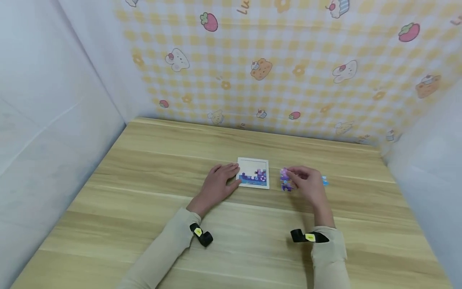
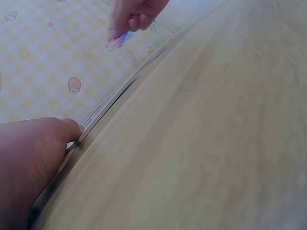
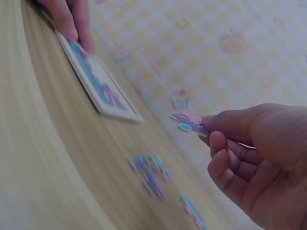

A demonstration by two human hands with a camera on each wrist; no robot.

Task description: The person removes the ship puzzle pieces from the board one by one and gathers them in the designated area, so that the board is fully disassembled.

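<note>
A square jigsaw board (image 1: 249,165) with a white frame lies on the table, its lower part filled with blue and purple pieces and its upper part bare white. My left hand (image 1: 216,184) rests at the board's left edge, fingers and thumb extended against the frame. Between thumb and fingertips, my right hand (image 1: 308,182) pinches a pink and purple jigsaw piece (image 3: 192,123), raised above the table to the right of the board. Loose jigsaw pieces (image 3: 148,177) lie on the table below that hand, which partly hides them in the head view.
A light blue piece (image 1: 325,180) shows just right of the right hand. The wood-grain table (image 1: 151,168) meets a yellow checked cloth (image 1: 231,72) at the back. White sheets (image 1: 54,100) hang at both sides.
</note>
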